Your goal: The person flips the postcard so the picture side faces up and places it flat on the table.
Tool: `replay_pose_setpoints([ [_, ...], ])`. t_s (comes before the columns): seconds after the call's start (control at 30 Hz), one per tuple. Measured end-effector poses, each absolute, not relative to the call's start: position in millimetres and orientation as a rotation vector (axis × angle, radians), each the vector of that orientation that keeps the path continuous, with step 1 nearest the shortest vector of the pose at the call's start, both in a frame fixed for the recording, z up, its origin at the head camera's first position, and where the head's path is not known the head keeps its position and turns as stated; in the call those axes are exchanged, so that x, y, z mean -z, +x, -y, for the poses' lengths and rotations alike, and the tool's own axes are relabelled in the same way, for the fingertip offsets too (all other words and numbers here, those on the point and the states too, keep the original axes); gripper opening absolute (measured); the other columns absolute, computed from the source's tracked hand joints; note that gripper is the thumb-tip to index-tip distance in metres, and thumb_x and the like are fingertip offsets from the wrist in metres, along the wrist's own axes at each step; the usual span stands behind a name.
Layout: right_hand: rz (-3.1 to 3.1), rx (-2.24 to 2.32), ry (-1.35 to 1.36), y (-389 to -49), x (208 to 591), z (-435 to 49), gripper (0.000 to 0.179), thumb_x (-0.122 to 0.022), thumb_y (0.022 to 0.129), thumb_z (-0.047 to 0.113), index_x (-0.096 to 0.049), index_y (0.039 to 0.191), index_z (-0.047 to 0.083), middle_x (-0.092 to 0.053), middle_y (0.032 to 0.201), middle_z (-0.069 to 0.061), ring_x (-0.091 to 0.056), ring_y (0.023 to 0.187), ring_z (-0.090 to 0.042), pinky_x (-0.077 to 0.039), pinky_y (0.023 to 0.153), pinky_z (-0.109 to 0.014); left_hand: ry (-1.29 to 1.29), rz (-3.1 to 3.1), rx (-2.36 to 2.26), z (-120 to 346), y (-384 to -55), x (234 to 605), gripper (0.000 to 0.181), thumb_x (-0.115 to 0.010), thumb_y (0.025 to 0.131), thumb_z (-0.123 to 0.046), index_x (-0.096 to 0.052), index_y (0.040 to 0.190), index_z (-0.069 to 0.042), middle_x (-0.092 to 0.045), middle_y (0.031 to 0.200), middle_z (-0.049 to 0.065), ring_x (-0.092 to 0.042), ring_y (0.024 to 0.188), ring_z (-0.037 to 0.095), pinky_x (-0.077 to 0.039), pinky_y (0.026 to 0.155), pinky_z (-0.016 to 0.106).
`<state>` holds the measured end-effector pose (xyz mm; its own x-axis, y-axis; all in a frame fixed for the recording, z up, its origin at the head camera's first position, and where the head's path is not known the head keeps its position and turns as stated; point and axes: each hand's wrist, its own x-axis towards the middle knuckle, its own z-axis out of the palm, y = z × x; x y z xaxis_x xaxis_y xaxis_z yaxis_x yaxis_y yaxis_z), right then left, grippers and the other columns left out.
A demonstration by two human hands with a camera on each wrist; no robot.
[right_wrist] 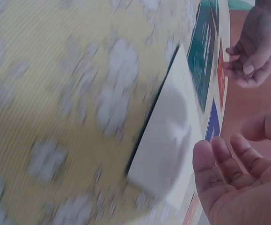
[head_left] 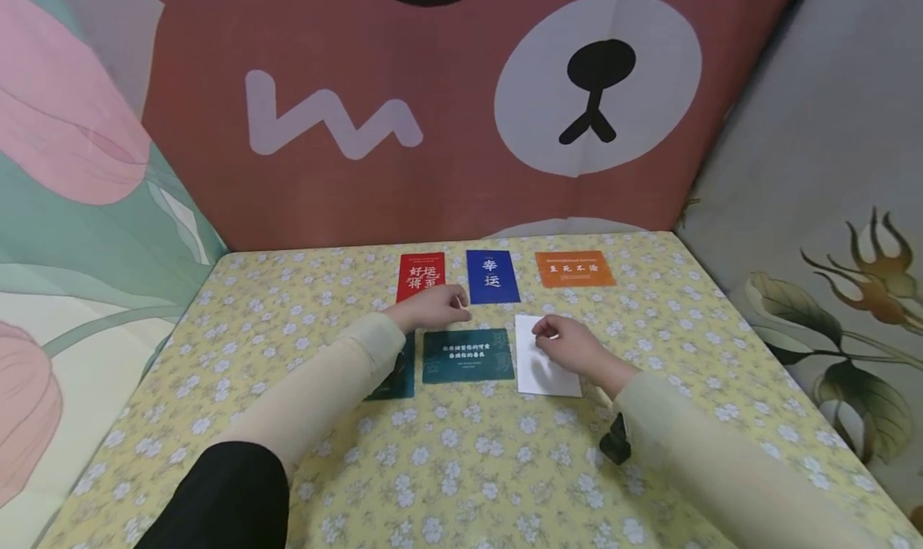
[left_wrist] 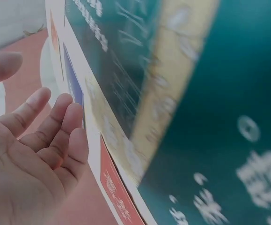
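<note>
My left hand hovers above the gap between the red card and the green cards, overlapping the red card's lower edge in the head view. Its fingers are loosely bent and hold nothing. My right hand is over a blank white card, casting a shadow on it. In the right wrist view the fingers of the right hand are relaxed beside the white card, with nothing between them. A green card with white characters lies left of the white one. Another dark green card is partly hidden by my left sleeve.
A blue card and an orange card lie in the back row, right of the red card. Yellow flowered cloth covers the table. Behind it rises a red-brown backdrop; patterned fabric hangs on both sides.
</note>
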<state>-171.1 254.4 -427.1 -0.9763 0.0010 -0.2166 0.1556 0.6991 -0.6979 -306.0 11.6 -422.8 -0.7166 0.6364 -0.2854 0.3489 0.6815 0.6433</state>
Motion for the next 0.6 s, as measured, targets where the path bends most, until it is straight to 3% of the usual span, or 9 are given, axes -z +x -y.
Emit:
replay_pose_setpoints([
  [0.17,-2.57,1.263,0.317,-158.8,425.9,-276.4,0.028,-0.053,0.103,0.01,-0.058,0.125,-0.007,-0.065,0.105,-0.017,-0.065,0.081,-0.022,-0.057,0.068,-0.034,0.774,-2.355,-0.83,-24.2,-302.6,422.0,0.024,-0.067,0.102,-0.029,-0.061,0.118,-0.012,-0.064,0.115,0.006,-0.059,0.103,0.023,-0.053,0.093,0.039],
  [0.6,-2.331,1.406,0.44,-135.2,424.0,-309.4,0.023,-0.048,0.105,0.009,-0.054,0.118,-0.009,-0.06,0.096,-0.013,-0.062,0.084,-0.02,-0.058,0.072,-0.036,0.941,-2.27,-0.844,-63.0,-293.2,416.1,0.04,-0.065,0.102,-0.023,-0.058,0.135,-0.002,-0.063,0.132,0.012,-0.059,0.123,0.027,-0.049,0.102,0.041],
])
